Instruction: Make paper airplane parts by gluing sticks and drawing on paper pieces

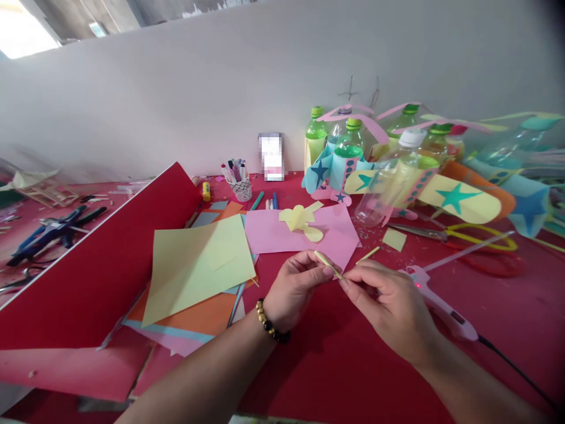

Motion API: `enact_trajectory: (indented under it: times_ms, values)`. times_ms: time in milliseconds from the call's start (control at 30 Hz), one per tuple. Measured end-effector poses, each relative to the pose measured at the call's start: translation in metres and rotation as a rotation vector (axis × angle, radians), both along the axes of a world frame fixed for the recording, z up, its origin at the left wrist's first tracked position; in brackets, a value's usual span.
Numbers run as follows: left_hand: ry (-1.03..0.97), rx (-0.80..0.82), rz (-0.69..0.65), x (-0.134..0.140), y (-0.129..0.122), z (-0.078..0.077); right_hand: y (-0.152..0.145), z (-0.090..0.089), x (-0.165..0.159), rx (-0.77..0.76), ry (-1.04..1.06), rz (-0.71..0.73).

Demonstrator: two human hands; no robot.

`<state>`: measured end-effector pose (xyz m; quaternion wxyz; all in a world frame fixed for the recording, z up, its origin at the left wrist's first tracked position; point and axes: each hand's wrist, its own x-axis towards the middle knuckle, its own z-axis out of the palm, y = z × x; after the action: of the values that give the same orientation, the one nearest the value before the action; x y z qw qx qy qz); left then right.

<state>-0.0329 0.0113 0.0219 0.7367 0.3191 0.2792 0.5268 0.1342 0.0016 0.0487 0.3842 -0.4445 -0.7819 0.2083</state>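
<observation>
Between my two hands is a thin, pale yellow rolled paper strip [323, 259]. My left hand [293, 288], with a beaded bracelet on its wrist, pinches it near the middle. The fingertips of my right hand [388, 303] are closed on its lower end. A second thin yellow strip [368, 254] lies just beyond my right hand. Behind my hands, a yellow heart-shaped paper cutout [298, 218] and other yellow pieces rest on a pink paper sheet [265, 232]. To the right lies a pink-white glue gun [445, 306] with a red light lit.
Stacked coloured paper, topped by a yellow sheet [198, 265], lies left beside an upright red board [110, 271]. Decorated plastic bottles [348, 141] crowd the back right. Scissors [468, 238] lie in front of them. A pen cup [241, 188] and a phone [271, 156] stand at the back.
</observation>
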Motion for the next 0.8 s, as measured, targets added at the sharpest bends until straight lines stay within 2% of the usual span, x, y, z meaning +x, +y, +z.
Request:
enact_trajectory:
  times_ms: [433,800]
  values:
    - [0.045,0.001,0.055,-0.0012,0.0005,-0.0002,-0.0001,-0.0023,0.0012,-0.062,0.021,0.007]
    - [-0.012,-0.034,-0.015,-0.0033,0.0009,0.0000,-0.0020,0.0008,0.0010,-0.215,0.097,0.031]
